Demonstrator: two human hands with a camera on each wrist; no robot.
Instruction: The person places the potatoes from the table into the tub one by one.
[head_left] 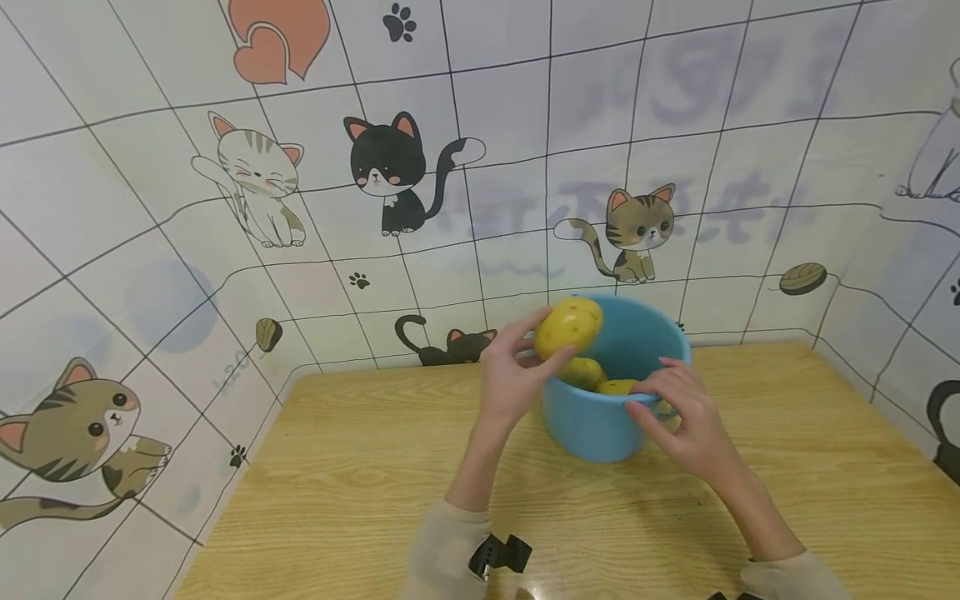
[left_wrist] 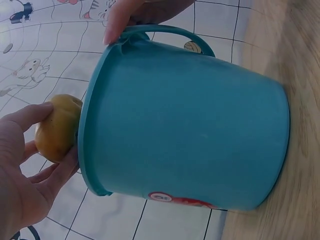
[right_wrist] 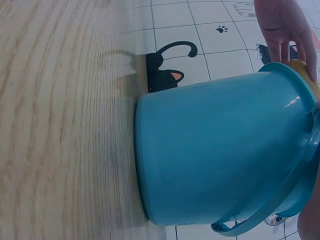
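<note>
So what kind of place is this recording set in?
Probably a home kitchen corner or a mock-up of one: a wooden tabletop, cat-patterned tile wall covering, and a blue bucket with potatoes inside.

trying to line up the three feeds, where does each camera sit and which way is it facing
Head: up high, facing forward and down at the wooden table; shows both forearms, left hand holding a potato, right hand on the blue bucket.
Left wrist: low beside the bucket, facing its side; shows the left hand gripping the potato at the rim.
Right wrist: low at table level, facing the bucket's other side; shows left-hand fingers across the rim.
Shared: the bucket and the cat-patterned wall.
</note>
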